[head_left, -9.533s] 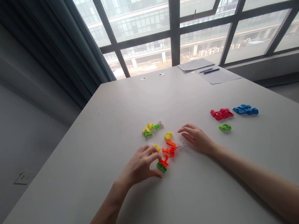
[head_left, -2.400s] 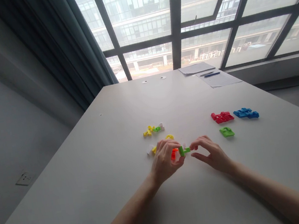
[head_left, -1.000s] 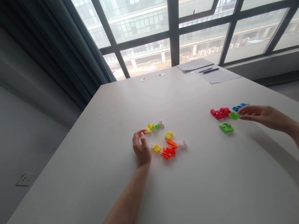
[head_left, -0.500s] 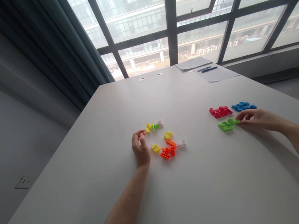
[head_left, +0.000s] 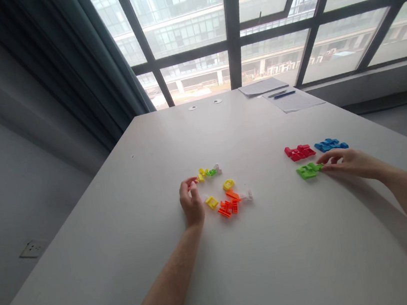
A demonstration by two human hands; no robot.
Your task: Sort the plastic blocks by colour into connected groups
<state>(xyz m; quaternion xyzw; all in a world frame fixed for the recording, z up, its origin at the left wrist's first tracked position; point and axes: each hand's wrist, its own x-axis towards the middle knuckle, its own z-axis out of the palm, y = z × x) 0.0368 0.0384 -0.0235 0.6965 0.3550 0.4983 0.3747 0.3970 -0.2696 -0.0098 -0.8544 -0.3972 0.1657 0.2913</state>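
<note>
My right hand (head_left: 348,161) pinches a small green plastic piece (head_left: 319,167) between thumb and fingers, right against another green plastic piece (head_left: 306,172) lying on the table. Just behind them are a cluster of red plastic pieces (head_left: 300,152) and a cluster of blue ones (head_left: 330,145). On the left, my left hand (head_left: 191,202) rests on the table with curled fingers. Its fingertips meet the edge of some small yellow pieces (head_left: 202,173); whether they grip one is hidden. Beside these lie small bright green pieces (head_left: 211,172) and a white piece (head_left: 218,168).
Nearer on the white table (head_left: 265,265) lie a yellow piece (head_left: 211,202), a yellow ring-like piece (head_left: 228,184), several orange pieces (head_left: 228,207) and a clear-white piece (head_left: 247,196). Papers (head_left: 295,102) with a blue pen (head_left: 285,94) sit at the far edge, by the windows.
My right hand has shifted slightly left, bringing the held green piece up against the other green piece. The left hand stays where it was.
</note>
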